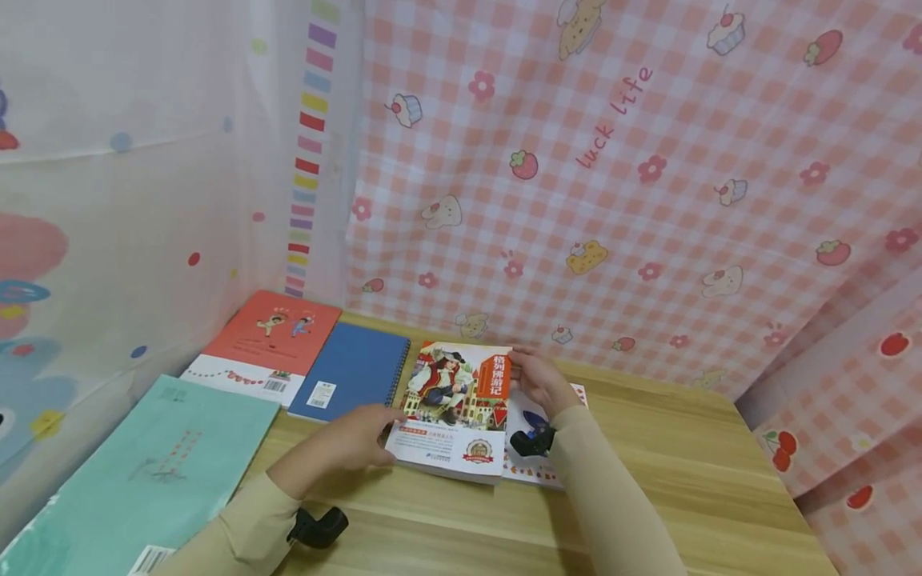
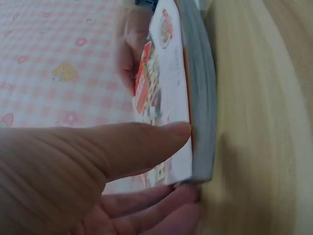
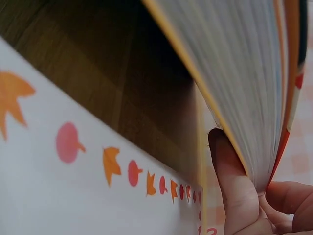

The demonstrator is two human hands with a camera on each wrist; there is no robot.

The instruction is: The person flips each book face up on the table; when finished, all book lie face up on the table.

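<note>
- Paperback of Gulliver's Travels (image 1: 442,444): in the head view, cover up toward the back edge of the surface (image 1: 699,480), gripped by left hand (image 1: 356,436) at its left side and right hand (image 1: 540,380) near its far right corner, presumably for even support.
- Blue spiral notebook (image 1: 353,372) left of it, red book (image 1: 281,332) at the back-left corner, teal book (image 1: 166,472) along the left edge; apparently laid flat for clear sight of covers. White booklet (image 1: 522,468) partly hidden by the paperback.
- Left wrist view: thumb (image 2: 151,142) across the cover, fingers (image 2: 151,213) beneath, probably against pages fanning.
- Right wrist view: corner pinched front to back; gap over booklet and surface, so seemingly lifted.
</note>
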